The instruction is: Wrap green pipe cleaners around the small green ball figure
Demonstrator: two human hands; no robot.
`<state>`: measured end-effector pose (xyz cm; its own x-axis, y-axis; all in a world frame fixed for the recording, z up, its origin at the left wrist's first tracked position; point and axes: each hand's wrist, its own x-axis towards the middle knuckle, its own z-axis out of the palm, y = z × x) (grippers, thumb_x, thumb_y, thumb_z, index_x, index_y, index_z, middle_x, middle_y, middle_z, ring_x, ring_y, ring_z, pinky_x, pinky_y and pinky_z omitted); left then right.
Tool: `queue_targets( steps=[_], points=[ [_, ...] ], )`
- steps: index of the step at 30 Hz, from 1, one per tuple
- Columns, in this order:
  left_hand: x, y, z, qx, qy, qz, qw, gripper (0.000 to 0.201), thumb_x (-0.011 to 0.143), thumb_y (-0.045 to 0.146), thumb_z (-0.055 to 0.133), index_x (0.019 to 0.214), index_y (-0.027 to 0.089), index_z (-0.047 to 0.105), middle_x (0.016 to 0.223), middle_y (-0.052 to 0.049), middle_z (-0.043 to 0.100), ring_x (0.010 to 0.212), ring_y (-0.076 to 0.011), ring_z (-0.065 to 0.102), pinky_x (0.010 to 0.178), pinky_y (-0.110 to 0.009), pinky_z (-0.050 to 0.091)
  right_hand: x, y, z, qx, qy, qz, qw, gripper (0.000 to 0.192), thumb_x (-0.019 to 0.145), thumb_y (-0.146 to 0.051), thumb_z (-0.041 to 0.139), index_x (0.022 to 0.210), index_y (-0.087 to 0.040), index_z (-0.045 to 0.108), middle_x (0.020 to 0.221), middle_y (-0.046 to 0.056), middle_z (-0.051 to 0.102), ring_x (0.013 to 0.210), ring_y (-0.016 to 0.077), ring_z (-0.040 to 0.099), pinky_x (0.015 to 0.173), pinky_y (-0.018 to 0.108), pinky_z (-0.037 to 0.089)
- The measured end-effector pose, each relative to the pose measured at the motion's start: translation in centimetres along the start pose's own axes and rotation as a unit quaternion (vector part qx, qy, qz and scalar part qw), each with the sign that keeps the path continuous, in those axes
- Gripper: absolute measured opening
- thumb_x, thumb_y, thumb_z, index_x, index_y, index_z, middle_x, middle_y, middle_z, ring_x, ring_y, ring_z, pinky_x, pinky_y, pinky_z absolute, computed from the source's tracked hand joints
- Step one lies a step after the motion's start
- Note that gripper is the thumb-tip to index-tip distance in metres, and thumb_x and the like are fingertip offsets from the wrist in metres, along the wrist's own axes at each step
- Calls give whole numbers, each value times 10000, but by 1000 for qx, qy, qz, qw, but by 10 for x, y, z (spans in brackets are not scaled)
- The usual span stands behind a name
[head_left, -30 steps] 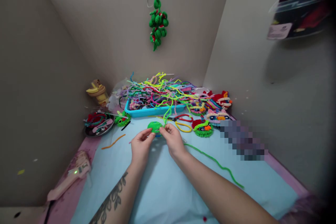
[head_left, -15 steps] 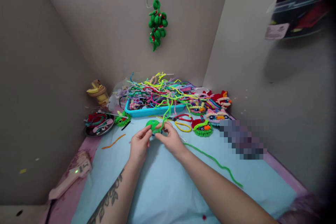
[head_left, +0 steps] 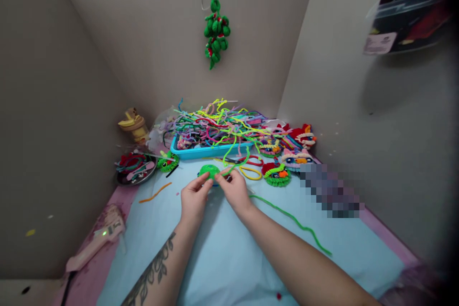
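A small round green piece of fuzzy craft stem [head_left: 209,170] is held between my two hands above the blue sheet. My left hand [head_left: 195,196] pinches its near left side with thumb and fingers. On its right, my right hand [head_left: 234,189] is closed, thumb and fingertips at the piece and on a light green fuzzy stem [head_left: 239,164] that runs from it toward the tray. A darker green stem [head_left: 294,221] lies on the sheet right of my right wrist. Scissors with red and yellow handles [head_left: 255,172] lie just beyond my right hand.
A blue tray [head_left: 211,153] heaped with coloured stems stands at the back. Several fuzzy bird heads [head_left: 276,173] sit at right. A round dish [head_left: 138,179], a green head [head_left: 168,161] and a pink glue gun [head_left: 96,244] are at left. Green craft strands [head_left: 216,33] hang on the wall.
The light green stem has swung from nearly upright to slanting low to the right, along my right hand. Both hands have shifted slightly and still hold the green piece.
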<state>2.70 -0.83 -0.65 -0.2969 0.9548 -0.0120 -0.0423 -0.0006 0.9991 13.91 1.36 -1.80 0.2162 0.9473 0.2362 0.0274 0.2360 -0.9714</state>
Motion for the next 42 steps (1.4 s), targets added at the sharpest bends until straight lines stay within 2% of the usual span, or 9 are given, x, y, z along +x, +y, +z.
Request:
queue_targets(
  steps=[6,11,13,15,18,22,26,33,42],
  points=[
    [2,3,-4,1,38,10,999,457,588,390,729,961,129,688,570,13,585,407,-30,350,381,-166,290,3,4,1,192,-2,95,977,195,638,-339,665,702,-176,579,627,-33,551,584,109,476,584,242,378],
    [6,6,-9,-8,67,20,998,449,594,380,727,957,120,686,592,5,591,418,-31,357,389,-168,293,7,3,-7,140,14,152,978,278,693,-410,599,584,-187,474,512,-55,437,471,94,387,463,226,308],
    [8,7,-11,-13,78,24,997,460,593,380,728,968,117,681,600,4,592,425,-32,363,398,-168,299,8,0,-14,53,22,80,995,242,735,-390,562,622,-191,483,535,-48,432,497,106,401,486,235,339],
    [9,8,-13,-19,81,23,996,475,578,384,736,968,118,680,601,5,592,426,-31,366,404,-171,302,10,-4,-21,-60,31,-49,996,129,749,-317,560,776,-191,552,660,-14,504,610,136,471,591,266,404],
    [11,9,-14,-33,62,12,997,490,549,381,752,956,119,684,571,17,577,415,-28,355,397,-173,284,14,-6,-28,-211,13,-198,957,265,781,-211,508,1036,-212,578,906,61,547,854,201,511,783,344,421],
    [11,8,-14,-67,20,-2,998,475,543,355,760,949,121,684,528,35,544,402,-25,334,383,-172,246,21,-1,-34,-285,8,-226,932,300,789,-151,473,1047,-202,616,937,89,517,921,227,500,830,371,419],
    [11,7,-14,-76,6,5,997,447,563,341,753,946,124,683,508,44,522,404,-29,335,389,-174,245,24,-1,-36,-237,14,-209,949,242,780,-133,478,906,-205,672,889,66,522,869,200,527,804,344,436],
    [13,6,-15,-82,47,13,995,474,571,345,751,974,109,668,558,28,546,444,-39,372,432,-178,305,13,-20,-32,-44,1,-136,990,143,748,-226,590,825,-249,708,850,36,595,799,168,568,708,308,464],
    [14,8,-16,-170,14,-30,985,444,525,283,780,922,121,667,521,57,506,420,-17,348,414,-161,235,12,-17,-27,59,-27,-74,995,107,712,-269,638,783,-231,707,791,29,632,722,160,588,659,302,477]
  ],
)
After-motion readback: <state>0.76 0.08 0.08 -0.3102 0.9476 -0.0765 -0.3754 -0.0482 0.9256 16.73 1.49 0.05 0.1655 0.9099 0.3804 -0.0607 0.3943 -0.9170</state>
